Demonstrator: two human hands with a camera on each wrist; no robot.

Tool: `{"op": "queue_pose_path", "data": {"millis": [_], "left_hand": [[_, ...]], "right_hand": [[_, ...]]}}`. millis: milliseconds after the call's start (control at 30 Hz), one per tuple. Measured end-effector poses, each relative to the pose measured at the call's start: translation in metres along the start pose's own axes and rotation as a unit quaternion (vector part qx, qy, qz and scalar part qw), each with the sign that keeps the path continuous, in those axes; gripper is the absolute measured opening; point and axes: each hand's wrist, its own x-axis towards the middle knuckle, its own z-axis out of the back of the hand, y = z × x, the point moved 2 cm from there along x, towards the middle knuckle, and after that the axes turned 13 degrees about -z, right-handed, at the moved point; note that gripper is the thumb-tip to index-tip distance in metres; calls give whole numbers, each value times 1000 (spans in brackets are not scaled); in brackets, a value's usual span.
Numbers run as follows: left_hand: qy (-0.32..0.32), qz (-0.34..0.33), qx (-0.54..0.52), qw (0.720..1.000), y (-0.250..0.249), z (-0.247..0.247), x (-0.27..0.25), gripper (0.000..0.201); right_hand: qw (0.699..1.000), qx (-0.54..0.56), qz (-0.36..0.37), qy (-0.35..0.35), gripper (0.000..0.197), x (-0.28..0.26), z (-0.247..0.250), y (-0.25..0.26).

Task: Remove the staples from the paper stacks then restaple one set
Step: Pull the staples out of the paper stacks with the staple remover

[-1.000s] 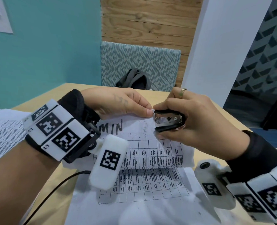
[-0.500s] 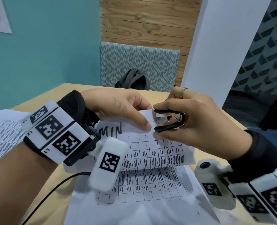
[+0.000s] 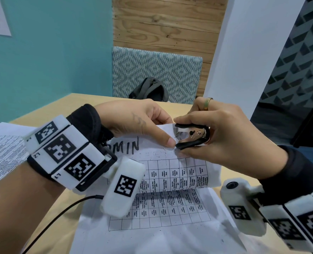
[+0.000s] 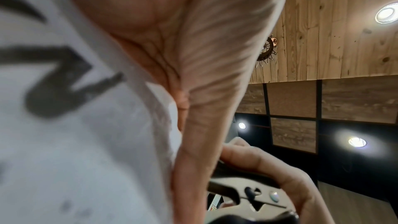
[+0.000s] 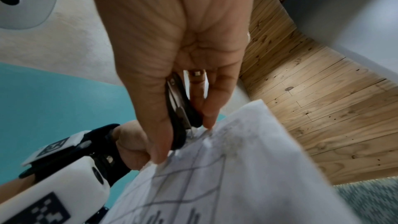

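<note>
A stapled paper stack (image 3: 170, 171) with a printed table and handwritten letters is lifted and curled above the wooden table (image 3: 75, 103). My left hand (image 3: 142, 125) pinches its top edge, thumb tip pressed on the sheet close to the corner. My right hand (image 3: 216, 132) grips a black and metal staple remover (image 3: 192, 135), whose claws sit at the stack's top right corner. The staple itself is too small to make out. In the right wrist view the staple remover (image 5: 181, 118) points down onto the paper (image 5: 237, 168). The left wrist view shows the paper (image 4: 75, 125) close up and the remover (image 4: 247, 192).
More printed sheets (image 3: 152, 226) lie flat under the lifted stack. Another paper stack (image 3: 1, 158) lies at the table's left edge. A black cable (image 3: 60, 217) runs across the near table. A patterned chair (image 3: 157, 74) with a dark bag (image 3: 150, 88) stands behind the table.
My left thumb slid down along the top edge toward the corner. The staple remover stayed at the corner, with its claws now a little wider.
</note>
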Motion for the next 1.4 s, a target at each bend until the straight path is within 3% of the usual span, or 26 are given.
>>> {"op": "queue_pose_path", "data": {"millis": [267,533,700,1233,1400], "left_hand": [[-1,-11,-2,1000,-1,-2,0,7],[2,-24,19,1000,0,-1,-1,25],[1,-12,30,999,1,-4,1,9],[3,-26,37,999,7,-4,5,10],[11,-35,28,999,8,-5,5,19]], "right_hand": [[1000,-21,3,8,42,0,0,1],[997,-70,36,18,35,-1,0,5],[991,-124,47,26,29,-1,-3,6],[983,-165,74,-18,18,-3,-7,5],[984,-157,83,-16,13,-4,-7,6]]}}
